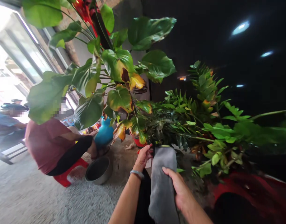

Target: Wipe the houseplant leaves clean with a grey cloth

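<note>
A grey cloth (162,183) hangs down between my two hands. My left hand (144,157), with a bracelet on the wrist, pinches the cloth's upper left edge close to the dark leaves of a potted plant (171,124). Lower down, my right hand (179,188) grips the cloth's right side, thumb laid across the fabric. The cloth's top end touches the plant's foliage. A tall plant with broad green and yellowing leaves (117,71) rises just behind.
A person in a maroon top (51,143) squats on a red stool (65,175) at the left. Beside them are a metal bowl (98,170) on the gravelly floor and a blue vase (104,133). Another person (6,124) sits far left. A red pot (250,189) is at right.
</note>
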The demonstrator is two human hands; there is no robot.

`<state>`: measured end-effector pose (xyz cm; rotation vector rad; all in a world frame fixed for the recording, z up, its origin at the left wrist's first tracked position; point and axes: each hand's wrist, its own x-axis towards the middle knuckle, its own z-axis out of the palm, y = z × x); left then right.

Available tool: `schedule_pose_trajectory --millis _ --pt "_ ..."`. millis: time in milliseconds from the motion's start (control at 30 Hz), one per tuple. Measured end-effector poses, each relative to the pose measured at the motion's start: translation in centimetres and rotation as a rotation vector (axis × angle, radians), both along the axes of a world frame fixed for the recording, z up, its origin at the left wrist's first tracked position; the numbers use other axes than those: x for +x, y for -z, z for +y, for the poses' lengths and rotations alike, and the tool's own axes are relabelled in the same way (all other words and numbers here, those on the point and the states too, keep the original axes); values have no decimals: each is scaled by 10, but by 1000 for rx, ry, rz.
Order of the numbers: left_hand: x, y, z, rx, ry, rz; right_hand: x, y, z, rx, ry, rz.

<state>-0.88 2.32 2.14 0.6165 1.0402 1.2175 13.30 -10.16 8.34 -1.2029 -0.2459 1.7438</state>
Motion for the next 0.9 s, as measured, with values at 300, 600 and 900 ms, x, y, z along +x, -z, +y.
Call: schedule_pose_trajectory --millis 300,600,900 --pt "2 -7 -7 14 3 3 47 -74 22 256 247 21" --pt "1 -14 -7 1 -178 45 23 22 -15 -166 -94 -52" --pt "6 -10 -8 -6 -150 120 21 -54 13 289 -55 -67"
